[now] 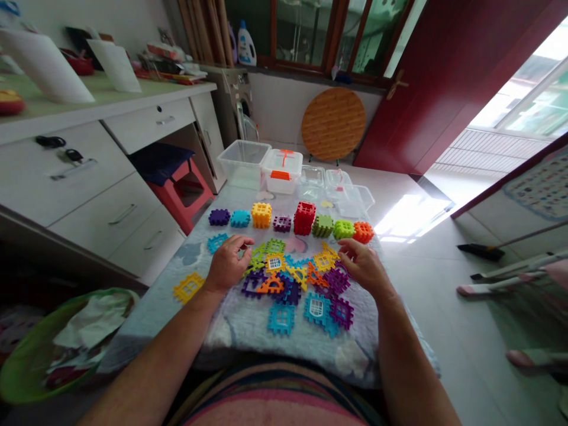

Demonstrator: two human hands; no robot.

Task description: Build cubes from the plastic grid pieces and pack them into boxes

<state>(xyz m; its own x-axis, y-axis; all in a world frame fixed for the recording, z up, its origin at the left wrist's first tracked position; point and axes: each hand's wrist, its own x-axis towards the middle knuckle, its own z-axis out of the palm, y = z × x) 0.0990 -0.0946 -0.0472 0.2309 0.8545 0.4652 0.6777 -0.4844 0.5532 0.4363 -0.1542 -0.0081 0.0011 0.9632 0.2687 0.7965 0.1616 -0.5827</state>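
Note:
A loose pile of coloured plastic tiles lies mid-table, including a yellow tile with a white window (275,263), orange pieces (271,284) and purple ones (337,280). My left hand (229,261) rests at the pile's left side, fingers apart and holding nothing. On the right, my right hand (361,263) is also open, beside a yellow tile (325,259). Sorted stacks stand in a row behind: dark purple (219,217), blue (240,218), yellow (261,215), red (305,218), dark green (323,225), light green (344,229) and orange (363,232).
Clear boxes stand at the table's far end: an open bin (244,160), a box with orange latches (283,174) and smaller containers (313,176). Blue tiles (281,319) lie near the front. A red stool (181,195) is at the left, beside drawers.

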